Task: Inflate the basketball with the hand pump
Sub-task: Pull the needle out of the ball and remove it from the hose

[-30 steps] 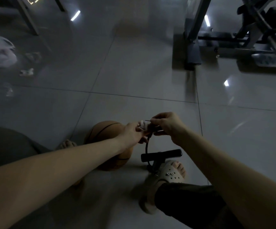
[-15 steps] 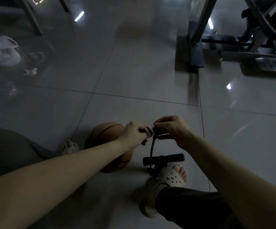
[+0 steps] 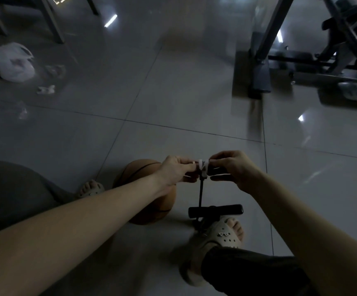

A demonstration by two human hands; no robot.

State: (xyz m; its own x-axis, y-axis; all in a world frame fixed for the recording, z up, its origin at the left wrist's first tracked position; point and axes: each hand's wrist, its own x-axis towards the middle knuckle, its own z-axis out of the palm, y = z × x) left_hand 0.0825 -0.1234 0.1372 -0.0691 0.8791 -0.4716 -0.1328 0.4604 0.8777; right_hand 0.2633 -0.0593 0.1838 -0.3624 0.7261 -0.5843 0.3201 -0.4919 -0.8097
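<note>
Here, both hands meet above the tiled floor (image 3: 173,92): the left hand (image 3: 176,170) has its grip pinched on a white strip (image 3: 203,167) at the hose end (image 3: 216,170), which the right hand (image 3: 235,167) holds with fingers curled round it. The thin hose (image 3: 200,193) drops to the hand pump (image 3: 215,211) standing against the sandalled right foot (image 3: 222,233). The basketball (image 3: 152,212) lies on the floor under the left forearm, just beside the pump, any print too dim to read; open tiles stretch ahead, edged by an exercise frame (image 3: 261,69) far right and a white bag (image 3: 13,63) far left.
</note>
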